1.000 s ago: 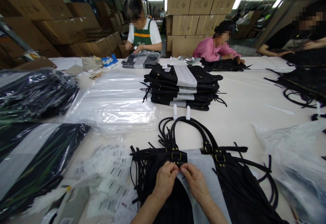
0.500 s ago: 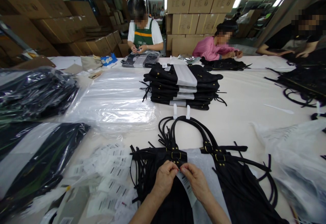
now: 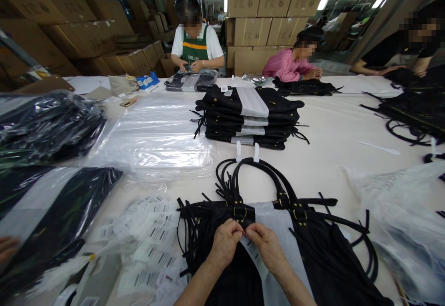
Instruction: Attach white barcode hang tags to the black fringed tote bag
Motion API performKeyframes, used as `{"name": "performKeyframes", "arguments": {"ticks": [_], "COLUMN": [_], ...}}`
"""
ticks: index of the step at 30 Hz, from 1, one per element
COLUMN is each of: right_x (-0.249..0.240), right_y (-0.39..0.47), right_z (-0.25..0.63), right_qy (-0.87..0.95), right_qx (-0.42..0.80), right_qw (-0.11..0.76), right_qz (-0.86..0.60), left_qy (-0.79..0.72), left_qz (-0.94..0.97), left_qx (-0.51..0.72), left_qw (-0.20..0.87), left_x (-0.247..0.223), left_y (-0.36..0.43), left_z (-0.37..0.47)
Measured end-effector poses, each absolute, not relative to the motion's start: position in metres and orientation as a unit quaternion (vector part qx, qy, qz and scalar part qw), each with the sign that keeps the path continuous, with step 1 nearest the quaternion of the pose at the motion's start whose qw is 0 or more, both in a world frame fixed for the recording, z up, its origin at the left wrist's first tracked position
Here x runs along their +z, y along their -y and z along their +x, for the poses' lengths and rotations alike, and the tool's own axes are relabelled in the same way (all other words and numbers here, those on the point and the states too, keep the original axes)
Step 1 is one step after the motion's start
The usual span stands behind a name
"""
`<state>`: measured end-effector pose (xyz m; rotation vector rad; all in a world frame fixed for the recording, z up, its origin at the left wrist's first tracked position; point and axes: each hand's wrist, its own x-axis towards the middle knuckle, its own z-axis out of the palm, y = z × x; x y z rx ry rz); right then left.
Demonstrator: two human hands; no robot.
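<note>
A black bag (image 3: 333,250) with looped handles, tassels and gold buckles lies in front of me, a white paper band (image 3: 278,232) across it. Over its left buckle, my left hand (image 3: 227,241) is closed in a pinch on something small that I cannot make out. Close beside it, my right hand (image 3: 266,243) pinches at the top of a white printed label (image 3: 255,255), which hangs down over the bag. The fingertips of both hands nearly touch, and a bit of red shows between them.
Loose printed labels (image 3: 153,250) lie left of the bag. Clear plastic sleeves (image 3: 156,134) and stacked black bags (image 3: 250,116) are beyond. Plastic-wrapped bags (image 3: 45,213) fill the left, crumpled plastic (image 3: 410,222) the right. A person's hand (image 3: 7,248) reaches in at left. Other people sit or stand across the table.
A person's hand has come into view at the left edge, over the wrapped bag. People across the table have shifted their hands slightly. My hands have hardly moved.
</note>
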<state>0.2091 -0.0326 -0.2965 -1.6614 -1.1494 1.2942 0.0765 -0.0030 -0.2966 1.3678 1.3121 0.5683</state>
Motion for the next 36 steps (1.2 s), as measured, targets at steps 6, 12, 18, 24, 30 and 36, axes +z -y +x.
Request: {"name": "performKeyframes", "arguments": {"ticks": [6,12,18,24,30,36], "right_x": [-0.297,-0.300,-0.297,-0.302,-0.308,-0.304], "right_y": [0.029,0.033,0.032,0.031,0.034,0.034], "right_z": [0.208,0.212,0.212,0.210,0.209,0.205], "right_qy": [0.435,0.461,0.439,0.447,0.511,0.552], "right_qx": [0.515,0.522,0.519,0.503,0.441,0.389], "right_qw": [0.364,0.353,0.365,0.360,0.310,0.281], "right_qz": [-0.643,-0.625,-0.636,-0.647,-0.670,-0.682], "left_qy": [-0.531,-0.544,-0.544,-0.559,-0.565,-0.572], "left_qz": [0.592,0.604,0.607,0.609,0.610,0.612], "left_qx": [0.228,0.213,0.214,0.203,0.197,0.189], "left_qw": [0.562,0.543,0.538,0.525,0.520,0.512], "left_x": [-0.295,-0.296,-0.296,-0.294,-0.294,-0.296], "left_y": [0.002,0.002,0.004,0.005,0.004,0.003], "left_z": [0.073,0.073,0.074,0.075,0.077,0.078]}}
